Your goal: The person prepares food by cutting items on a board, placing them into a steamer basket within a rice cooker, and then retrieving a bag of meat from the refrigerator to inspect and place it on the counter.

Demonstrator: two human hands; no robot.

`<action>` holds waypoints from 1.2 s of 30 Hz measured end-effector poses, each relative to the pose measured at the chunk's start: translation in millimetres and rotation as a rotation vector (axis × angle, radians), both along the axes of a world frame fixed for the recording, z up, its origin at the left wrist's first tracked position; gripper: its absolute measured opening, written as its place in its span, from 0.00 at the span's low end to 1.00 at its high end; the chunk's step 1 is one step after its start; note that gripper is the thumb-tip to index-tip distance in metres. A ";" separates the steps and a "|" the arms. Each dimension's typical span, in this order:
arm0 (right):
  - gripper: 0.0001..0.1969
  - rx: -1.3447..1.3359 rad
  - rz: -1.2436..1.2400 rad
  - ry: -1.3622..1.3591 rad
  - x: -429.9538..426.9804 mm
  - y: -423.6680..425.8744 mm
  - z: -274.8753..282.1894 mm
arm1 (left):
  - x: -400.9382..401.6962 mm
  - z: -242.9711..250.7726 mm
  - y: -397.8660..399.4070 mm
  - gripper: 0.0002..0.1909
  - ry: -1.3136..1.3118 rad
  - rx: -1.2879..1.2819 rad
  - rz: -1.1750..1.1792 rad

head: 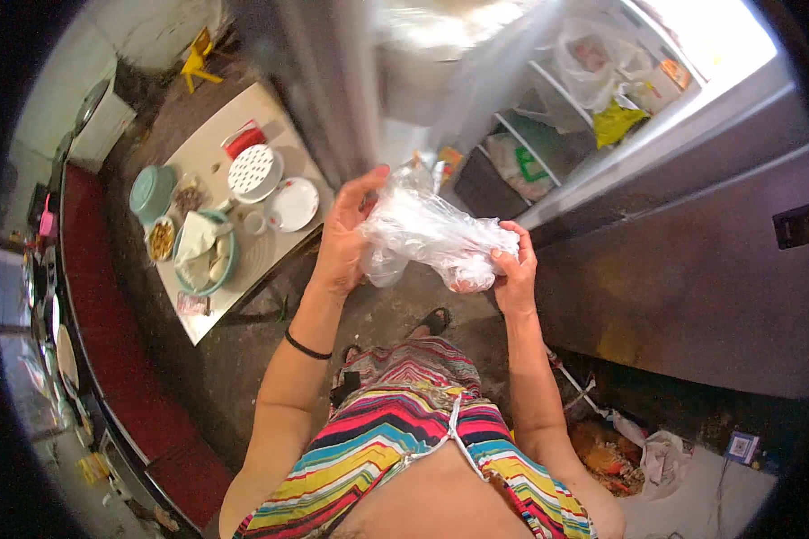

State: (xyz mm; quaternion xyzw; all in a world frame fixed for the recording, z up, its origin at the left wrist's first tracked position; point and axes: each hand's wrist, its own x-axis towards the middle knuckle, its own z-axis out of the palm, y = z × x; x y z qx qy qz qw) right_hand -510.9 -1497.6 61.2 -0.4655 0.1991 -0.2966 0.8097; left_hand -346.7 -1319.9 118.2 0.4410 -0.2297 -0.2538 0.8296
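A crumpled clear plastic bag [421,229] is stretched between my two hands in front of an opened refrigerator. Something pinkish, perhaps meat, shows through the lower right end of the bag; the plastic blurs what it is. My left hand [350,229] holds the bag's left side, with fingers pointing up and partly behind the plastic. At the other end, my right hand [516,266] grips the bunched plastic, its thumb pressed on top beside the pinkish lump.
Shelves in the refrigerator [546,124] hold bagged food and a yellow-green packet [617,123]. Its open door [674,269] stands at right. On a low table [199,323] at left are a white colander [255,172], a plate [294,204] and a green basin [232,266]. Red cabinets [101,303] line the left.
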 end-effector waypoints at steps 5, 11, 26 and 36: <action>0.21 0.197 0.052 -0.101 31.4 86.9 -4.3 | 4.9 -38.0 124.3 0.30 0.157 0.065 0.154; 0.18 0.286 0.386 0.013 61.8 158.6 -23.5 | -30.9 -45.8 210.9 0.21 0.709 0.378 0.104; 0.12 0.000 0.802 0.326 81.7 239.7 5.3 | -45.0 0.2 246.8 0.14 -0.045 0.431 0.239; 0.07 0.483 0.516 -0.016 83.2 268.1 -0.3 | -33.6 -31.2 308.9 0.09 0.405 0.339 0.466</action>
